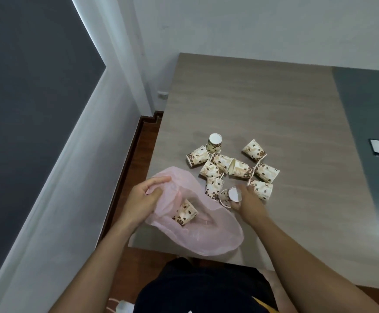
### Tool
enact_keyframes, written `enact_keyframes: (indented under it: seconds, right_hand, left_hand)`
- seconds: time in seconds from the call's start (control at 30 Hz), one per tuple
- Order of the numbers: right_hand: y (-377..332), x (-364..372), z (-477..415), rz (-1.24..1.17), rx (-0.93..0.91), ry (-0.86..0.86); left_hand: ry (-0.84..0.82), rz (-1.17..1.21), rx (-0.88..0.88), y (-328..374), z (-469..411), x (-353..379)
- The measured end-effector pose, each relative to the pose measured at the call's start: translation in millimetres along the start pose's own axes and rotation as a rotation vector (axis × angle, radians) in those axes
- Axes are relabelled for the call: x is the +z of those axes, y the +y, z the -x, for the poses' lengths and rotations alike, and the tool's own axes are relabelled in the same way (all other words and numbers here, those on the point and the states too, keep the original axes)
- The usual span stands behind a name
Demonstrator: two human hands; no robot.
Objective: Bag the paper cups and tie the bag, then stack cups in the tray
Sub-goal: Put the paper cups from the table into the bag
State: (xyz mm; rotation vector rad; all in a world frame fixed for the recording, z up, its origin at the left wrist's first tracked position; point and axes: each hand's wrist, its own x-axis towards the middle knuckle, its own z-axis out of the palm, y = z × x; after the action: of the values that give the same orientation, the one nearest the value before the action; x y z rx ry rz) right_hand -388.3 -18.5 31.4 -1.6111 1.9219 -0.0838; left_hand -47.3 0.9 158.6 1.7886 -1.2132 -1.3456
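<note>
- Head view: a pink plastic bag (pixel 206 236) lies at the near left corner of the table (pixel 263 105), its lower part hanging over the near edge.
- The left hand (pixel 142 199) is closed on the bag's rim near the left edge and lifts it, so the mouth gapes toward the loose cups.
- One coffee-bean paper cup (pixel 185 213) already lies on its side inside the bag.
- The right hand (pixel 245 203) curls loosely around another cup (pixel 228 196) just beside the bag's mouth; the cup is tipped, white base toward the camera. The fingers wrap it from the right, though how firm the grip is I cannot tell.
- The remaining cups (pixel 229 164) form a loose cluster toward the middle of the table, most on their sides and touching one another, one standing upside down at the far side.
- No tray is recognisable in this view.
- Judged progress: bagging has only just begun, with one cup in and a second in hand. Tying the bag and the tray stacking are not yet started.
</note>
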Motion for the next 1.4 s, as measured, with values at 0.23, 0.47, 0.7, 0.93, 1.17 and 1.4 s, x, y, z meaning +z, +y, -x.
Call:
enact_keyframes:
  seconds: [0.23,0.47,0.7,0.93,1.17,1.4]
  right_hand:
    - [-45,-81,16,-1.255,0.242,0.139]
    - [-99,-41,60,-1.656,0.157,-0.373]
    - [-137,6,68,-0.992,-0.026,-0.428]
    - [-113,27,67,-0.303,-0.007,-0.256]
    - [-107,6,52,0.173,-0.048,-0.423]
    - [-132,-75,54,-0.422,-0.190,-0.451]
  left_hand:
    - [-0.032,0.009,0.122,18,-11,7]
    - [0.099,0.374,0.082,47,-19,29]
    - [0.000,0.641,0.047,84,-13,29]
    - [-0.055,0.763,0.032,84,-4,10]
    - [0.082,0.338,0.014,39,-5,-6]
    - [0.207,-0.094,0.020,7,0,-5]
